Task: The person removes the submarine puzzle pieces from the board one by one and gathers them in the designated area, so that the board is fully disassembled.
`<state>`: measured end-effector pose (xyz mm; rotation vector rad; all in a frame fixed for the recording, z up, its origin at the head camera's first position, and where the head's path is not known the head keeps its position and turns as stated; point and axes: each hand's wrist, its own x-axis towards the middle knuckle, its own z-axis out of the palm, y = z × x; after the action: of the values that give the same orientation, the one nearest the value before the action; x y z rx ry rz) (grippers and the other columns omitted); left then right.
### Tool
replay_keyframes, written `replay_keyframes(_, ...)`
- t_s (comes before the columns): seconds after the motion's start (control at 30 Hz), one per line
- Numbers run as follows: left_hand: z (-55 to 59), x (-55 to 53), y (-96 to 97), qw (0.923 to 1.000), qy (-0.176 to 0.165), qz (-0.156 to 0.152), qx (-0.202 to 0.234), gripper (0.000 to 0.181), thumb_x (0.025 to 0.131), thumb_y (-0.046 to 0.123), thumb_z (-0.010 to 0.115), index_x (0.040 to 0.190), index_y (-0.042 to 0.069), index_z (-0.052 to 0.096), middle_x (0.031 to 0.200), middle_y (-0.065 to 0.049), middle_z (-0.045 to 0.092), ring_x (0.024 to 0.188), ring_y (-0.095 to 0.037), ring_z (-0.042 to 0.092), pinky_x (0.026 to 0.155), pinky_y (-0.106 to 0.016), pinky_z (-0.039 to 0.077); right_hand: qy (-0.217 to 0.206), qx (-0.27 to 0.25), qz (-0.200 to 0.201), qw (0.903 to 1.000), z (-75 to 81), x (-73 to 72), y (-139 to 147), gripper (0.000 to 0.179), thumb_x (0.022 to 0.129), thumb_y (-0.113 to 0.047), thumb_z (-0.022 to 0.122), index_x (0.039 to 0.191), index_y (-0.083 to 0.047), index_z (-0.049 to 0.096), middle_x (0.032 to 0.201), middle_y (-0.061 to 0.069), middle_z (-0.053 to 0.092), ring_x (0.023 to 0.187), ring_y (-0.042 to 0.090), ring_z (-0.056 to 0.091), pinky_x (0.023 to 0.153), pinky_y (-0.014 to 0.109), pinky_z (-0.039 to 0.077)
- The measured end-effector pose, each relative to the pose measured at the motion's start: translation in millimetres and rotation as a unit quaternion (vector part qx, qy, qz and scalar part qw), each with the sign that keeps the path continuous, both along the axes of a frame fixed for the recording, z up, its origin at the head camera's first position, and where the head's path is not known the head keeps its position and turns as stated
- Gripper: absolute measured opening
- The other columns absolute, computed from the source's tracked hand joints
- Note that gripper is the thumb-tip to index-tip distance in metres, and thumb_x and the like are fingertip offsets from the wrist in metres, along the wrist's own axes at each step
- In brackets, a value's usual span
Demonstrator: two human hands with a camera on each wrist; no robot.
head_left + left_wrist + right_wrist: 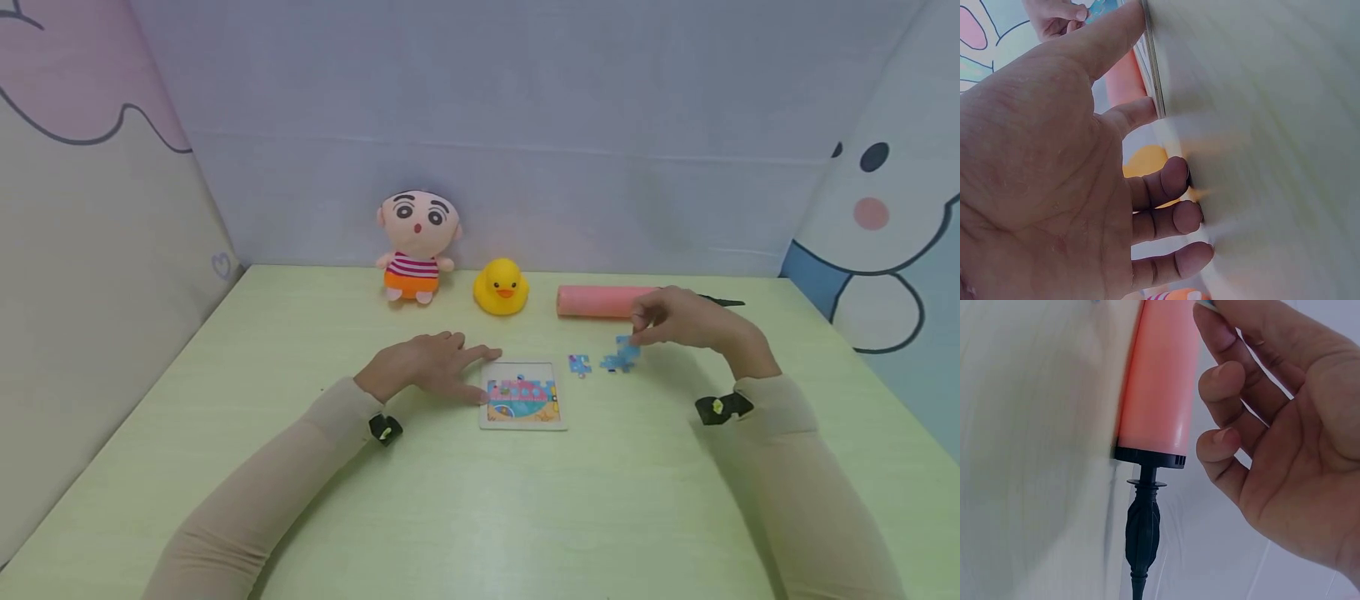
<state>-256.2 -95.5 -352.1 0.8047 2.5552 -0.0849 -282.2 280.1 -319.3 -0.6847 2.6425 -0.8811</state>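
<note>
My right hand [678,317] pinches a light blue jigsaw piece [628,348] between thumb and fingertips, above the table to the right of the puzzle tray. Its other fingers are loosely bent in the right wrist view. Below the held piece lie loose blue pieces [615,365], and another loose piece [579,364] is closer to the tray. My left hand [431,367] spreads its fingers at the left side of the white-rimmed puzzle tray [525,428], thumb and index finger touching its edge. Joined pieces with a pink and teal picture [525,407] fill the tray's lower part.
Behind the hands stand a plush doll [415,242] in a striped top and a yellow rubber duck [501,287]. A pink hand pump [1160,381] with a black nozzle lies behind my right hand, near the back wall [525,200].
</note>
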Motion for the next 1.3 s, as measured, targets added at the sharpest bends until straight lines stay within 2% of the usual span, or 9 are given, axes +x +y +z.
replay_keyframes(0.27, -1.9, -1.7, -0.4, 1.0000, 0.003, 0.004, -0.005, 0.079, 0.091, 0.067, 0.055, 0.158, 0.040, 0.025, 0.143, -0.013, 0.046, 0.125, -0.028, 0.047, 0.102, -0.050, 0.044, -0.010, 0.008, -0.006, 0.9999, -4.7, -2.0, 13, 0.020, 0.087, -0.018, 0.079, 0.088, -0.007, 0.063, 0.087, 0.004, 0.057, 0.077, 0.017, 0.054, 0.068, 0.030, 0.044)
replay_keyframes(0.5, -2.4, -1.8, -1.3, 1.0000, 0.001, 0.003, -0.002, 0.079, 0.091, 0.067, 0.054, 0.158, 0.040, 0.025, 0.145, -0.014, 0.045, 0.127, -0.029, 0.046, 0.104, -0.051, 0.042, -0.036, 0.022, -0.015, 0.9990, -9.8, -4.0, 19, 0.027, 0.089, -0.020, 0.077, 0.085, -0.006, 0.054, 0.079, 0.002, 0.050, 0.069, 0.015, 0.044, 0.061, 0.030, 0.038)
replay_keyframes(0.7, -2.5, -2.0, -1.9, 1.0000, 0.002, 0.001, -0.001, 0.079, 0.091, 0.067, 0.054, 0.159, 0.039, 0.025, 0.146, -0.014, 0.044, 0.127, -0.030, 0.045, 0.104, -0.052, 0.042, -0.043, 0.036, -0.025, 0.9981, -13.0, -5.1, 26, 0.024, 0.089, -0.017, 0.077, 0.084, -0.004, 0.057, 0.072, 0.000, 0.046, 0.063, 0.012, 0.037, 0.059, 0.028, 0.034)
replay_keyframes(1.1, -2.5, -1.5, -1.2, 1.0000, 0.000, 0.008, -0.001, 0.078, 0.090, 0.067, 0.055, 0.158, 0.042, 0.025, 0.146, -0.014, 0.044, 0.128, -0.029, 0.045, 0.104, -0.053, 0.042, -0.053, 0.026, -0.022, 0.9980, -17.1, -5.3, 32, 0.023, 0.087, -0.017, 0.079, 0.086, -0.005, 0.059, 0.079, 0.003, 0.053, 0.068, 0.013, 0.045, 0.060, 0.028, 0.038)
replay_keyframes(1.3, -3.2, -1.2, -1.1, 1.0000, 0.002, 0.006, -0.002, 0.078, 0.091, 0.068, 0.054, 0.158, 0.042, 0.025, 0.146, -0.013, 0.044, 0.127, -0.029, 0.046, 0.103, -0.052, 0.043, -0.042, 0.054, -0.007, 0.9976, -20.4, -6.6, 34, 0.017, 0.087, -0.018, 0.078, 0.097, -0.007, 0.071, 0.087, 0.003, 0.064, 0.076, 0.015, 0.052, 0.065, 0.029, 0.043)
